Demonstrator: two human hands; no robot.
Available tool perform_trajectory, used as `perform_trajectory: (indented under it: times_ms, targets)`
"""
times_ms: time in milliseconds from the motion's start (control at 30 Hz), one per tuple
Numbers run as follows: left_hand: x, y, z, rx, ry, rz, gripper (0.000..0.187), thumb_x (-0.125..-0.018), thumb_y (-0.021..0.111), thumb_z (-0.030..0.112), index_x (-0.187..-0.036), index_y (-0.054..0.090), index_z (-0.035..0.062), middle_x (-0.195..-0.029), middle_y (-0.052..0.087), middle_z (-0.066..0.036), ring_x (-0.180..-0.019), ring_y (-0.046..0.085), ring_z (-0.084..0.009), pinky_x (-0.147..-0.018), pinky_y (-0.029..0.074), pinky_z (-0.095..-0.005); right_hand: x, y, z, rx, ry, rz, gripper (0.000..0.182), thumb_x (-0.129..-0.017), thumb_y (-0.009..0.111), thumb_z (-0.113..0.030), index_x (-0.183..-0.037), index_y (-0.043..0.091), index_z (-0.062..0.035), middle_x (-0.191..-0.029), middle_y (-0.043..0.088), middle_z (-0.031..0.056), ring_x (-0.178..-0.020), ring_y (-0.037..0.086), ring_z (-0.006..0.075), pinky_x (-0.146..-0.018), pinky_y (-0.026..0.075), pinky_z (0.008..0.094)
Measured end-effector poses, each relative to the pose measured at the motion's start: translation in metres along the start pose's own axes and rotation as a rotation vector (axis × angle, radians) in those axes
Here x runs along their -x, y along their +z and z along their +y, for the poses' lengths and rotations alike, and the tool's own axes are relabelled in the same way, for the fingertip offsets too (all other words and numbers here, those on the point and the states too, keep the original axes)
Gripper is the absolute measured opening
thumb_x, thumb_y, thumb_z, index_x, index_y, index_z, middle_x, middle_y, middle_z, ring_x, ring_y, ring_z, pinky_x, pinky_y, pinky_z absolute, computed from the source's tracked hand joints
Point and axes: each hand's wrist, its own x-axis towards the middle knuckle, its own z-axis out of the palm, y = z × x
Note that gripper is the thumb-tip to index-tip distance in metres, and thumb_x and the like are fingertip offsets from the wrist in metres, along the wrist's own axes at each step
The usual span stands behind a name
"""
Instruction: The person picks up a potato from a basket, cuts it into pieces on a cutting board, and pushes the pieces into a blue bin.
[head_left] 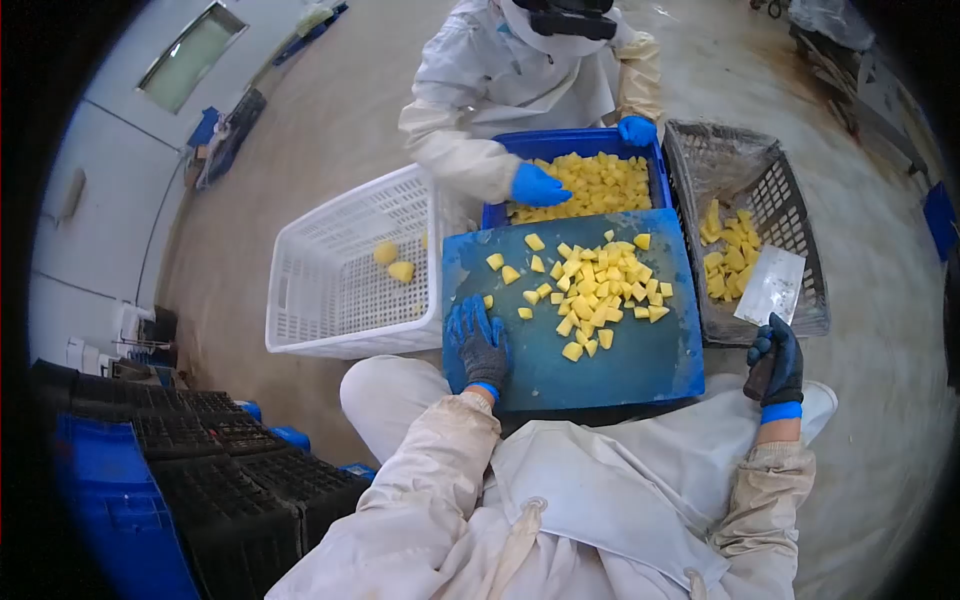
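Observation:
My left hand (480, 345), in a dark glove, lies flat with fingers stretched out on the left part of a blue cutting board (560, 375). Beside its fingertips are a few loose yellow pieces. A pile of cut yellow chunks (600, 285), perhaps potato or fruit, covers the board's middle and right. Off the board's right side, my right hand (778, 365) is closed round the dark handle of a cleaver (772, 285). Its broad metal blade points away from me, over the near part of a dark crate (740, 318).
Across the board, a person in white with blue gloves (540, 186) reaches over a blue tub (663, 185) of yellow chunks. At left stands a white crate (345, 345) with a few whole yellow pieces (400, 271). Yellow scraps (732, 250) lie in the dark crate. Black crates (230, 480) stand lower left.

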Motion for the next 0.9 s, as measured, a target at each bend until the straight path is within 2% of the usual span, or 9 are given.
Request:
perform_trajectory:
  times_ms: [333, 400, 900]
  targets:
    - [-0.001, -0.01, 0.004, 0.012, -0.026, -0.054, 0.055, -0.09, 0.043, 0.031, -0.138, 0.031, 0.0073, -0.139, 0.034, -0.017, -0.132, 0.024, -0.0342, -0.11, 0.014, -0.0477, 0.003, 0.006, -0.001, -0.019, 0.027, 0.008, 0.017, -0.087, 0.06, -0.025, -0.076, 0.053, -0.0143, -0.059, 0.048, -0.0047, -0.048, 0.046, 0.0082, -0.044, 0.04, 0.0243]
    - [0.001, -0.01, 0.004, 0.012, -0.02, -0.069, 0.055, -0.091, 0.042, 0.031, -0.139, 0.031, 0.0076, -0.14, 0.033, -0.016, -0.133, 0.023, -0.0339, -0.11, 0.013, -0.0479, 0.008, 0.011, -0.002, 0.035, 0.0, 0.075, 0.018, -0.087, 0.06, -0.026, -0.075, 0.053, -0.0149, -0.057, 0.048, -0.0051, -0.047, 0.046, 0.0085, -0.043, 0.04, 0.0244]
    - [0.002, 0.004, -0.003, -0.009, -0.007, -0.025, 0.054, -0.091, 0.042, 0.031, -0.139, 0.032, 0.0082, -0.141, 0.033, -0.012, -0.133, 0.023, -0.0329, -0.11, 0.012, -0.0482, 0.0, 0.002, -0.001, -0.001, 0.033, 0.012, 0.019, -0.087, 0.06, -0.026, -0.074, 0.053, -0.0143, -0.057, 0.048, -0.0046, -0.046, 0.046, 0.0086, -0.043, 0.041, 0.0244]
